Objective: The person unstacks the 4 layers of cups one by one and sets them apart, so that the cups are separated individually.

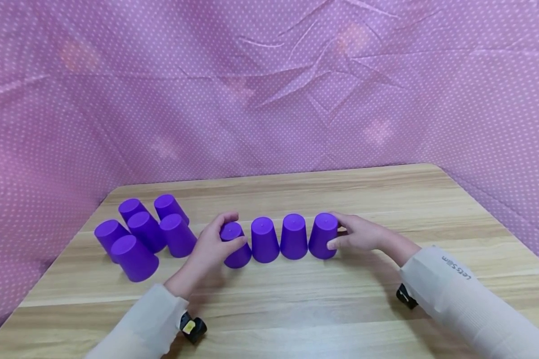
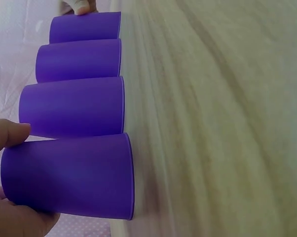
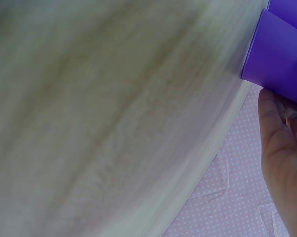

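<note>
Apparently aligning row (image 1: pixel 294 239); gripping nine-o'clock cup (image 1: pixel 238 258) in left hand (image 1: pixel 212 244), three-o'clock cup (image 1: pixel 321 238) in right hand (image 1: pixel 361 233); next likely: even release.

Pale glare lightens the tabletop (image 1: pixel 296 321); wrist views look hazy.

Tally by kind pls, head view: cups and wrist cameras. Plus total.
Purple tapered plastic cups, upside down: 10 (4 in the row, 6 in the left group)
Black boxy wrist cameras: 2
Total: 12
</note>
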The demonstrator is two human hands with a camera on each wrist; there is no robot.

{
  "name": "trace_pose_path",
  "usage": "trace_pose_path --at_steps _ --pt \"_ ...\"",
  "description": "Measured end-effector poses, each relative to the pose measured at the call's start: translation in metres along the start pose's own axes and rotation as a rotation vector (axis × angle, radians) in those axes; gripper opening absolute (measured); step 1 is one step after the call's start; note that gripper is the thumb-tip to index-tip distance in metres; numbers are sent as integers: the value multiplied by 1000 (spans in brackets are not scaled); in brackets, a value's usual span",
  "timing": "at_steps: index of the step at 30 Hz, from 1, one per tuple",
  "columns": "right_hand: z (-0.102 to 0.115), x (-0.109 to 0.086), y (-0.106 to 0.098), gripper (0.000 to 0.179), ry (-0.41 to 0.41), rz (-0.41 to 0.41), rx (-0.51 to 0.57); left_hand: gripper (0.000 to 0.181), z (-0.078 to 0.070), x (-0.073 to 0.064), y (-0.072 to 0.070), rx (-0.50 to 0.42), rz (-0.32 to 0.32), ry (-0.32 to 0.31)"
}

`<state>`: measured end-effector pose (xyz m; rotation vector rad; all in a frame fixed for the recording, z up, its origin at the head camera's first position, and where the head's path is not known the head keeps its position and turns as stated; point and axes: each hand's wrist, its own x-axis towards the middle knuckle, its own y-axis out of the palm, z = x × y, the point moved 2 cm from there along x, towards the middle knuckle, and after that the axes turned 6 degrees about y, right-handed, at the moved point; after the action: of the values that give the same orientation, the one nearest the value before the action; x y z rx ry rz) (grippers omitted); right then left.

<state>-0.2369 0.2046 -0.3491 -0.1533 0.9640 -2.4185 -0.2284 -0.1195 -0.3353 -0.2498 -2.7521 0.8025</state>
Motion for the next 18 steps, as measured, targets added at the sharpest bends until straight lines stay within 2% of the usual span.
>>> trace_pose_path --at_steps 7,18 --pt "0 1 0 57 -3 1 -1 59 6 -4 4 -5 -13 -68" --pt "0 1 0 57 3 -5 -4 63 11 -5 6 -47 -19 -129"
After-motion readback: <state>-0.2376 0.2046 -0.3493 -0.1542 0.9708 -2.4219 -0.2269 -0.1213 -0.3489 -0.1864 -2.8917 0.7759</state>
